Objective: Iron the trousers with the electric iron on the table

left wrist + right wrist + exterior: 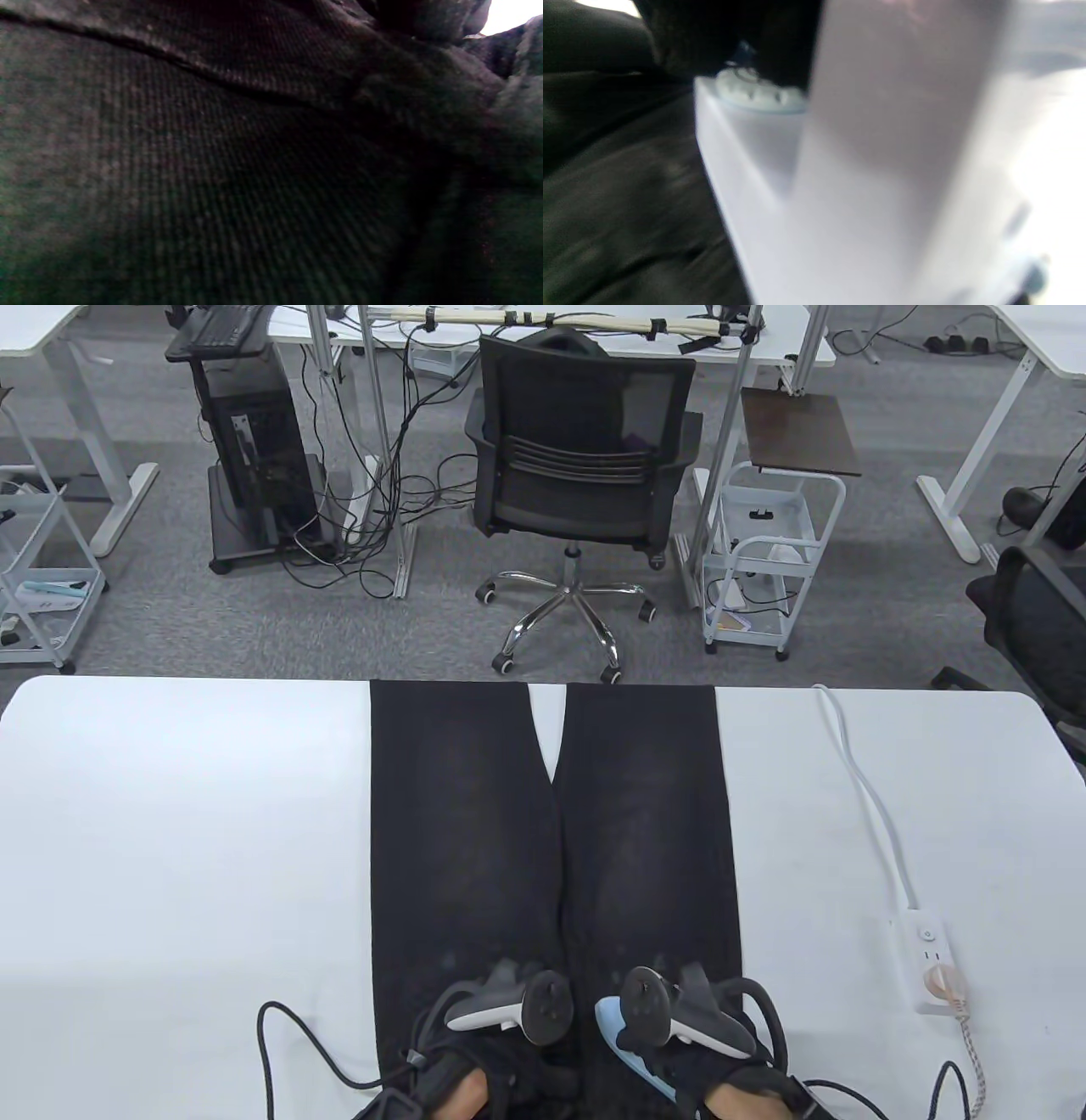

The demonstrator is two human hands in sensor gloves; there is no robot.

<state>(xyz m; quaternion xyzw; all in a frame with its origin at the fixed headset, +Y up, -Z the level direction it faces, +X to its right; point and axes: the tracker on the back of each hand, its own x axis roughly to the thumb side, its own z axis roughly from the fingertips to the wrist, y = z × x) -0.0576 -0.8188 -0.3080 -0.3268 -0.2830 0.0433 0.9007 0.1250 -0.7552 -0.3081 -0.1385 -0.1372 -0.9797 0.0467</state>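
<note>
Black trousers lie flat on the white table, legs pointing away and hanging over the far edge. My left hand rests on the trousers near the waist, left of the centre seam; its wrist view shows only dark fabric very close. My right hand grips a light blue and white electric iron that sits on the right trouser leg near the waist. The right wrist view shows the iron's white body with its dial, blurred, above the dark cloth.
A white power strip with a plug in it lies at the right of the table; its white cable runs to the far edge. A braided cord leads from the strip toward me. A black office chair stands beyond the table.
</note>
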